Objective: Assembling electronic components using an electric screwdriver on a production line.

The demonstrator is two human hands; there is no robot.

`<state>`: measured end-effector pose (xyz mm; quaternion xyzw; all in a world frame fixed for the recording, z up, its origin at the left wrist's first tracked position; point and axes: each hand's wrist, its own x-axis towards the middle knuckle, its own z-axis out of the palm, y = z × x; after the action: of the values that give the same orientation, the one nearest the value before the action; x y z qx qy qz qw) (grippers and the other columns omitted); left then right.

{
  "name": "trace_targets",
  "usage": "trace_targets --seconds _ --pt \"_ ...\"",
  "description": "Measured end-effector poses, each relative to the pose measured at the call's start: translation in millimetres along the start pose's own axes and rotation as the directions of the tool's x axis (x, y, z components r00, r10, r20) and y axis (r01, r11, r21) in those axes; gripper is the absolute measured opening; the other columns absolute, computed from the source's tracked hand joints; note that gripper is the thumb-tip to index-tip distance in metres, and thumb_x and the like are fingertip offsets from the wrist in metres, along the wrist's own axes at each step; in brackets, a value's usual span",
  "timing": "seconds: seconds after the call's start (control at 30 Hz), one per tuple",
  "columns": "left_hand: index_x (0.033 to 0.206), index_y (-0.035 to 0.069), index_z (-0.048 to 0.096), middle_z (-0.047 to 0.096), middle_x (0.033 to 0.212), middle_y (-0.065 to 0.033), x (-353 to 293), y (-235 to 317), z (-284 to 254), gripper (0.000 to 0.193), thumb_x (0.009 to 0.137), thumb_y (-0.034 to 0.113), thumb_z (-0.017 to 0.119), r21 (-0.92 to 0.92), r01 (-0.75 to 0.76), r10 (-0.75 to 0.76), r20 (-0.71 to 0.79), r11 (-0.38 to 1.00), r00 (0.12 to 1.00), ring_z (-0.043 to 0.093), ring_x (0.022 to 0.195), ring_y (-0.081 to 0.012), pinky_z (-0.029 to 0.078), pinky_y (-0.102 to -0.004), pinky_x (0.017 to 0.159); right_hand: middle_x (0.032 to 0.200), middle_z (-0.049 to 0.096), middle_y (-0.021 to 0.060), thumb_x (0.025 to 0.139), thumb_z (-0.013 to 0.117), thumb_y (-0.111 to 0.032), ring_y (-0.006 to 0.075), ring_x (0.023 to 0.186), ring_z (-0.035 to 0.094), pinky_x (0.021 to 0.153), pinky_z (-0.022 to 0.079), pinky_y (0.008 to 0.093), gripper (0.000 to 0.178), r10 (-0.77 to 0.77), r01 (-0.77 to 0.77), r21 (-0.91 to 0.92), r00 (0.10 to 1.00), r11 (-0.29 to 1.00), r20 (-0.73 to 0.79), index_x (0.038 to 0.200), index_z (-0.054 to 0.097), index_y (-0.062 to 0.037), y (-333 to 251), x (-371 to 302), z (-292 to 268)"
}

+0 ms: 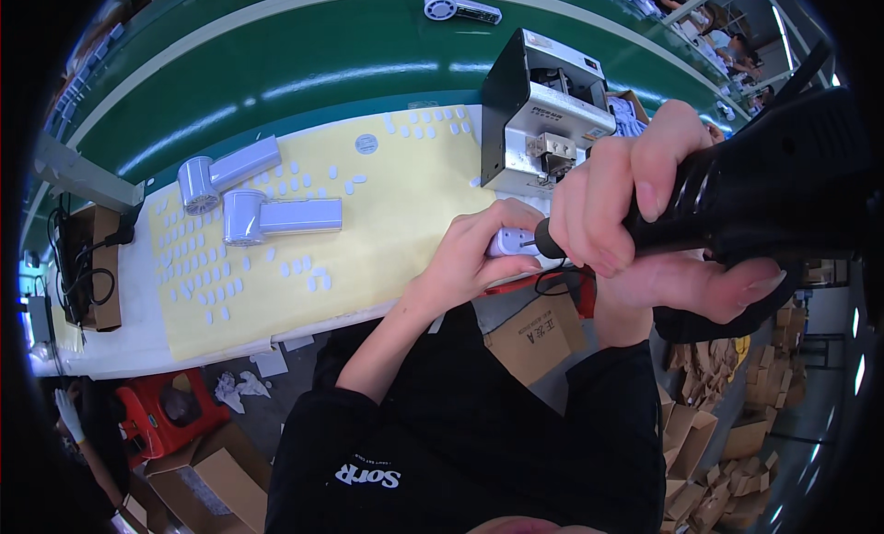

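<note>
My left hand (pixel 451 262) is closed around a small pale lavender housing (pixel 509 242) with round holes, at the table's front edge. A black electric screwdriver (pixel 764 184) is gripped in my right hand (pixel 626 193), its body slanting in from the right. The thin bit points left into the face of the housing, at one of the holes; whether it sits in a screw cannot be made out. To the left, two lavender handheld fans (pixel 244 163) (pixel 299 215) lie on a yellow sheet (pixel 396 193). Many small white oval pieces (pixel 204 276) are spread around them.
A black and silver benchtop machine (pixel 543 110) stands just beyond my hands. Behind it runs a green conveyor belt (pixel 350 78) with another fan unit (pixel 460 6). Cardboard boxes (pixel 216 479) and a red stool (pixel 170 414) are below left, near another person's gloved hand (pixel 69 414).
</note>
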<state>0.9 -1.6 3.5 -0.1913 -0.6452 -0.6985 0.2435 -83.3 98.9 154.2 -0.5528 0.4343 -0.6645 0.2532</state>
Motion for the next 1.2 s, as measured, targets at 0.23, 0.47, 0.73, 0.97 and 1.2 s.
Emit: trace_targets --seconds 0.23,0.47,0.73,0.97,1.2 --pt "0.097 0.003 0.05 0.062 0.094 -0.0115 -0.1 -0.4 -2.0 0.037 0.074 0.023 0.072 0.005 -0.022 0.022 0.003 1.0 1.0 0.062 0.082 -0.0291 0.048 -0.0318 0.073 0.058 0.046 0.0025 0.064 0.063 -0.071 0.0107 0.045 0.044 0.043 0.038 0.0238 0.071 0.017 -0.017 -0.008 1.0 1.0 0.001 0.088 0.036 -0.0091 4.6 0.2 -2.2" --pt "0.099 0.003 0.051 0.062 0.094 -0.0116 -3.8 0.6 -2.2 0.035 0.075 0.021 0.071 0.023 0.012 -0.012 0.02 1.0 1.0 0.061 0.082 -0.0295 0.047 -0.0318 0.073 0.058 0.046 0.0033 0.064 0.062 -0.071 0.0111 0.045 0.043 0.044 0.039 0.0245 0.072 -0.017 0.016 0.02 0.998 1.0 0.054 0.088 0.036 -0.0082 2.9 -4.7 16.3" --pt "0.099 0.001 0.049 0.06 0.093 -0.0121 -4.3 20.0 -31.0 0.037 0.08 0.028 0.066 0.142 -0.083 0.098 -0.101 0.986 0.99 0.059 0.083 -0.0224 0.046 -0.0306 0.072 0.056 0.043 0.0001 0.064 0.066 -0.068 0.011 0.042 0.042 0.041 0.035 0.0222 0.068 -0.362 0.391 0.094 0.903 0.915 -0.233 0.087 0.037 -0.0103 -3.4 -34.1 14.5" --pt "0.102 0.004 0.048 0.06 0.09 -0.0086 49.5 90.7 -109.2 0.039 0.08 0.031 0.066 0.744 -0.05 0.031 0.04 0.667 0.999 0.059 0.081 -0.0225 0.047 -0.0321 0.069 0.053 0.043 -0.0004 0.062 0.07 -0.065 0.0081 0.041 0.041 0.037 0.033 0.0208 0.068 -0.141 0.054 -0.164 0.798 0.985 -0.585 0.084 0.039 -0.0078 91.2 -73.1 20.4" --pt "0.102 0.009 0.048 0.058 0.093 -0.0079 124.7 17.0 -225.7 0.031 0.082 0.029 0.061 0.95 -0.304 -0.244 0.279 -0.071 0.929 0.06 0.085 -0.0283 0.049 -0.0369 0.069 0.058 0.051 0.0004 0.057 0.08 -0.037 0.0109 0.049 0.05 0.046 0.038 0.0219 0.046 -0.202 -0.066 -0.465 0.84 0.883 -0.503 0.075 0.052 -0.0046 142.9 -94.7 24.1"
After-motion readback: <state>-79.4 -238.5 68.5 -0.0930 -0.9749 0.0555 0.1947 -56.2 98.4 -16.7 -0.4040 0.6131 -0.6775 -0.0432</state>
